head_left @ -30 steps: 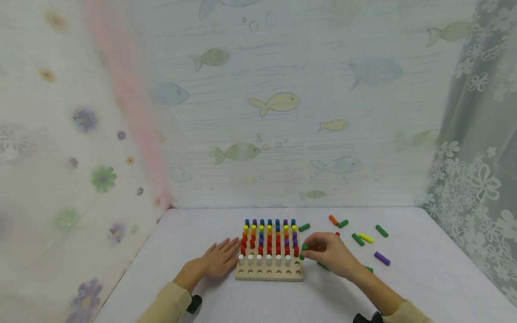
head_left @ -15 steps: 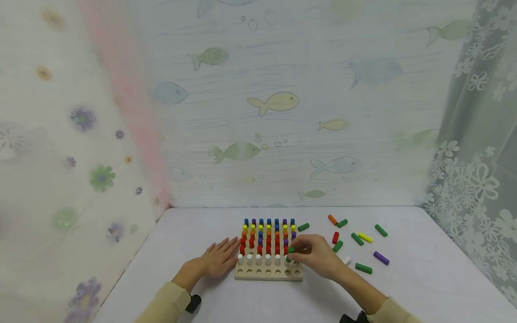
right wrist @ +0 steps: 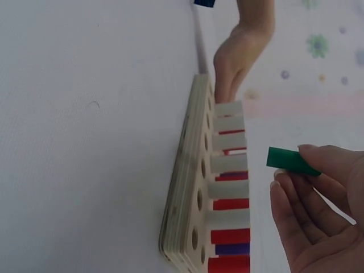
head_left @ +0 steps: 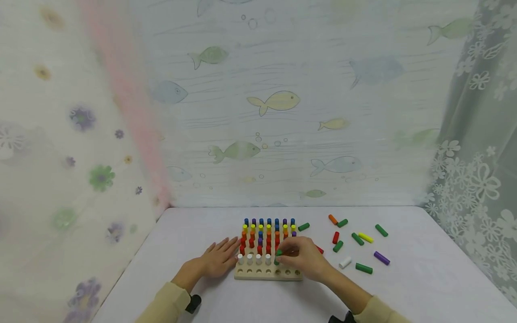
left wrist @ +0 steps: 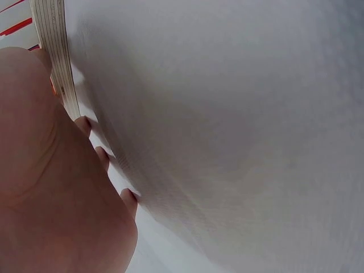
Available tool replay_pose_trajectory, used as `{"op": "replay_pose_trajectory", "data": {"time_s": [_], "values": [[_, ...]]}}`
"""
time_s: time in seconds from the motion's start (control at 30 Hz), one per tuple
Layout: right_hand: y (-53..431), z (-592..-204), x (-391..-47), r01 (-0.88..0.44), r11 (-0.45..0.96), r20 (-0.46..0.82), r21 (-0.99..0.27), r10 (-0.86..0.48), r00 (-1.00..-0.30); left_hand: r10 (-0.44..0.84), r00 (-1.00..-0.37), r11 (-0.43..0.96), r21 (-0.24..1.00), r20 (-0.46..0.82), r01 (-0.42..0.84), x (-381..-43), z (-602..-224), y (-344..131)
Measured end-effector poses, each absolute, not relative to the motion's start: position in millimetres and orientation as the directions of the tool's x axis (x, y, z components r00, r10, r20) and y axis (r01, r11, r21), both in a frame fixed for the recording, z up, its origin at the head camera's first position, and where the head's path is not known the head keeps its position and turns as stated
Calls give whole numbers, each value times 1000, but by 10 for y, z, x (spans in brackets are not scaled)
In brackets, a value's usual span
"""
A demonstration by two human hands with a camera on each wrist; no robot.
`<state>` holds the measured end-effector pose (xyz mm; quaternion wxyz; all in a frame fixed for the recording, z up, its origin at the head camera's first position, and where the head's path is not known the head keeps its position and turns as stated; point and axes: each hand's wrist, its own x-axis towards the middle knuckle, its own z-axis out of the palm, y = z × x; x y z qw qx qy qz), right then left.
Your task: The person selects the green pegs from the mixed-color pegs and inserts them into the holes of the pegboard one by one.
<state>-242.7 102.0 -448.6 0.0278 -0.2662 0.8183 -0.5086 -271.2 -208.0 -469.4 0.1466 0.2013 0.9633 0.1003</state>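
Observation:
A wooden pegboard (head_left: 266, 277) stands on the table with rows of blue, yellow, orange, red, purple and white pegs upright in it. Its front row of holes shows bare. My right hand (head_left: 304, 259) pinches a green peg (right wrist: 290, 161) between thumb and fingertips. In the right wrist view the peg is held apart from the row of white pegs (right wrist: 227, 187). My left hand (head_left: 220, 260) rests on the table with straight fingers, its thumb side against the board's left edge (left wrist: 54, 51). The right hand hides some pegs on the board's right side in the head view.
Loose pegs lie on the table to the right: several green ones (head_left: 364, 268), a purple peg (head_left: 381, 258), a yellow peg (head_left: 365, 237), an orange peg (head_left: 333, 219), a white peg (head_left: 345, 263) and red ones (head_left: 336, 237). A patterned curtain (head_left: 282, 134) hangs behind the table.
The right hand has moved left with the green peg, from the board's right edge to over its front part. Loose pegs it covered now show. The left hand has stayed put.

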Motion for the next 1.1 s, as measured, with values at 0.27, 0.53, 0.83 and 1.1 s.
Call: {"op": "replay_pose_trajectory", "data": {"time_s": [0.27,0.53,0.83,1.1], "values": [[871,-4497,-2416,-438,366,244,-821,-470,-848,423,-873,897,252,-244,364,-2744,-4722,-2101],[743,-4543,-2415,-457,336,264,-824,-485,-834,428,-872,893,264,-239,366,-2731,-4703,-2095],[618,-4544,-2404,-452,337,258,-826,-486,-835,429,-870,893,259,-242,368,-2734,-4706,-2100],[486,-4588,-2406,-418,340,224,-842,-484,-846,424,-875,895,255,-234,366,-2734,-4719,-2093]]}}
